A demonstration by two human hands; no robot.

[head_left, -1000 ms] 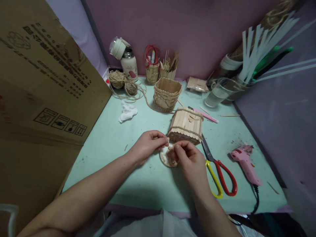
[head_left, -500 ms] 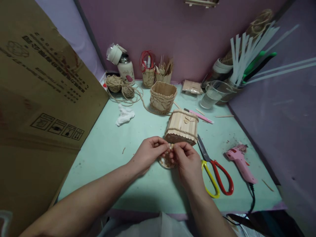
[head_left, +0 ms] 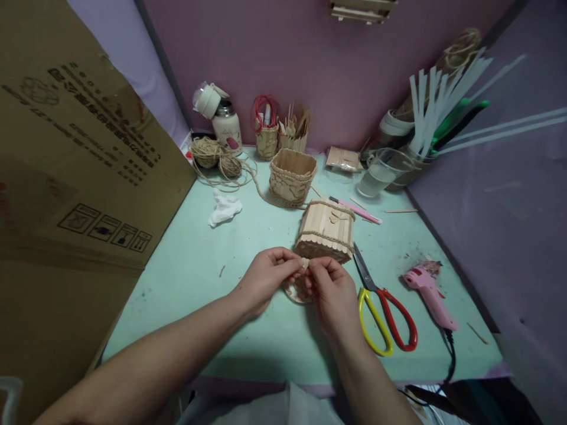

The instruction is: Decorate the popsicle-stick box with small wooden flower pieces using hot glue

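My left hand (head_left: 275,276) and my right hand (head_left: 333,289) meet at the fingertips over a small round dish (head_left: 297,293) that holds light and brown bits. Both hands are closed in a pinch on a tiny pale wooden piece (head_left: 305,264), mostly covered by the fingers. Just beyond the fingertips a wooden-stick box (head_left: 326,224) lies on its side, with twine bands around it and small wooden pieces on its upper face. Scissors (head_left: 376,287) with one yellow and one red handle lie right of my right hand.
A pink glue gun (head_left: 430,295) rests at the right, its cord over the front edge. Behind stand a wooden basket (head_left: 292,177), twine balls (head_left: 217,156), a bottle (head_left: 227,130) and a plastic cup (head_left: 376,177). A tall cardboard box (head_left: 88,177) walls the left; crumpled tissue (head_left: 224,208) lies near it.
The view has shifted slightly. Both hands stay over the dish, with the fingertips still pinched together and the small piece turned a little between them.
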